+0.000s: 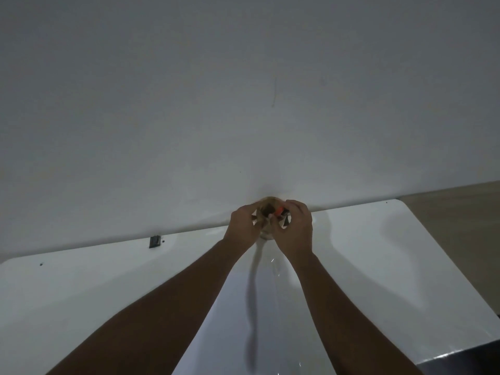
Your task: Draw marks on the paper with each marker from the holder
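Observation:
A round brownish marker holder (pixel 267 203) stands at the far edge of the white table (pixel 108 280), against the wall. My left hand (pixel 242 228) curls around the holder's left side. My right hand (pixel 295 230) reaches in from the right, its fingertips pinched on an orange marker (pixel 278 211) at the holder's mouth. Dark marker ends show inside the holder. I see no paper in this view.
A pale wall (pixel 243 90) rises directly behind the table. A small dark clip or bracket (pixel 154 241) sits on the table's far edge at left. Wood-coloured floor (pixel 460 212) shows past the table's right corner. A dark object (pixel 465 359) lies at bottom right.

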